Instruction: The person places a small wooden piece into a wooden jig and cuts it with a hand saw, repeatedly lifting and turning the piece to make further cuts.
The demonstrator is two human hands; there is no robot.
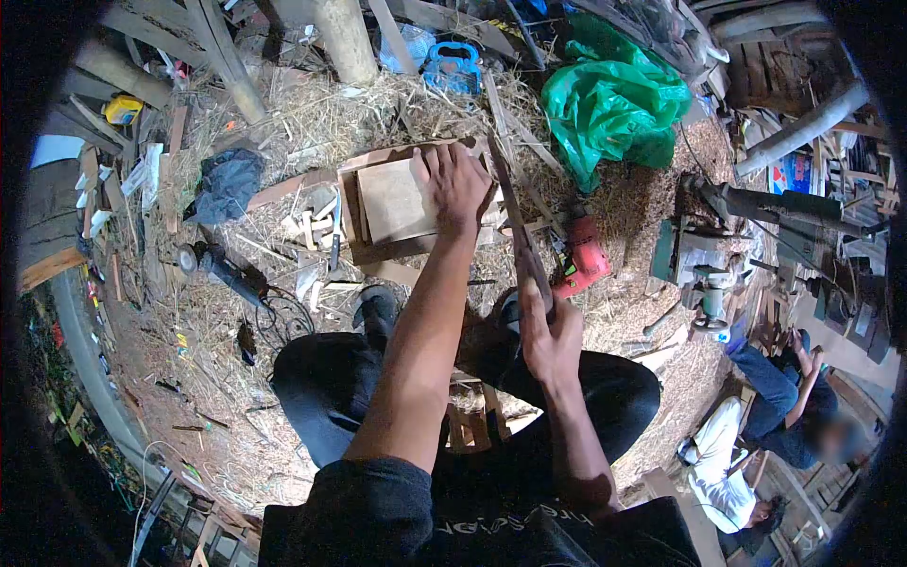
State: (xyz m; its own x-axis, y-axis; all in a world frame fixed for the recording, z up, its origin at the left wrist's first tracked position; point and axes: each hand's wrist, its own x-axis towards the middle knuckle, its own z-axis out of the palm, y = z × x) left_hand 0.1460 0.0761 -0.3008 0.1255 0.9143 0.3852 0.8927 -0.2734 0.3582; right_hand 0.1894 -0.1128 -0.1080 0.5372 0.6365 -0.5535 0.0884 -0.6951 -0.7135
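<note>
My left hand lies with its fingers spread on the right part of a pale wooden board, which rests in or on a shallow wooden frame. To the right of the frame, my right hand is wrapped round the lower end of a long, dark, narrow tool, perhaps a saw. The tool points up and away from me, along the frame's right side. A knife-like tool lies just left of the frame.
A red power drill lies right of the long tool. An angle grinder with a cord is at left. Beyond are a green plastic sheet and wooden posts. Two people sit at lower right.
</note>
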